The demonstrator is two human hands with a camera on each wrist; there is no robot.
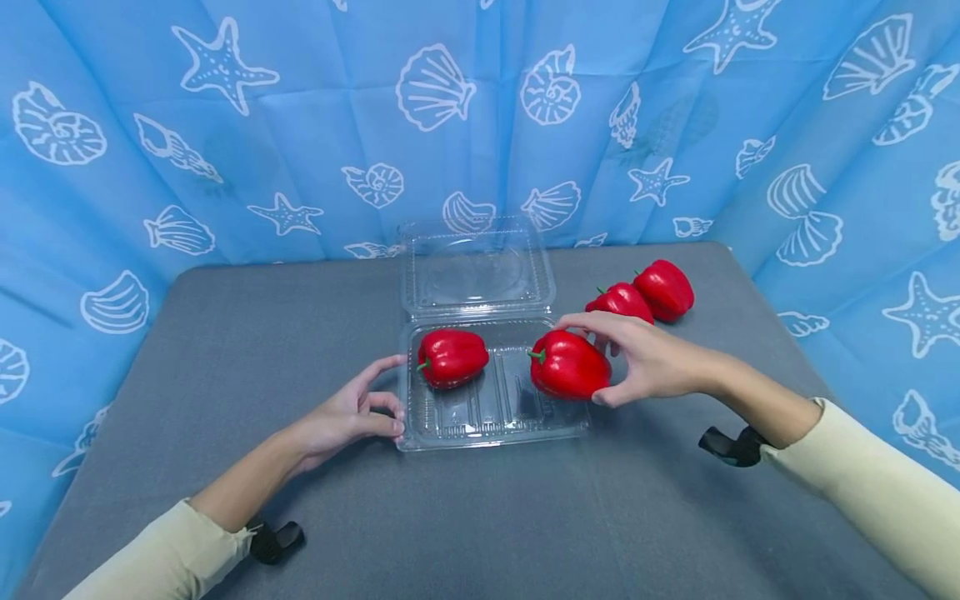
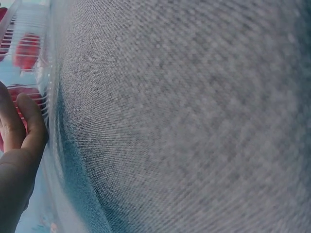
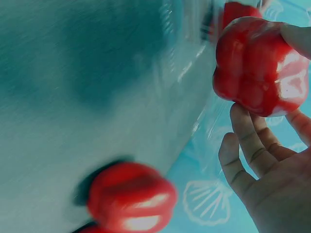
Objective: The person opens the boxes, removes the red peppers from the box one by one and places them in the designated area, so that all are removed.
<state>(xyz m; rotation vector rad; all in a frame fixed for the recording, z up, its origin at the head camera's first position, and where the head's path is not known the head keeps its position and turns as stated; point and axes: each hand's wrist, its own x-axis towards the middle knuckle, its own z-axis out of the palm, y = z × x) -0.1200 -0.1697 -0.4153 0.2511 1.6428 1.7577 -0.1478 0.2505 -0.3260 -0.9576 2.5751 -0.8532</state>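
A clear plastic container (image 1: 495, 435) lies with its lid (image 1: 477, 279) folded back, and one red bell pepper (image 1: 453, 358) rests in its left part. My left hand (image 1: 348, 421) holds the container's left rim, thumb toward the front corner; in the left wrist view, fingers (image 2: 31, 121) touch its side. My right hand (image 1: 637, 354) grips another red bell pepper (image 1: 568, 365), thumb on one side and fingers on the other, over the container's right part. In the right wrist view, this bell pepper (image 3: 262, 68) is between thumb and fingertips, apart from the table.
Two more red bell peppers (image 1: 664, 290) (image 1: 621, 302) lie touching at the back right of the grey table (image 1: 300, 333), the nearer partly hidden behind my right hand. A blue curtain (image 1: 315, 125) with white shells hangs behind the table.
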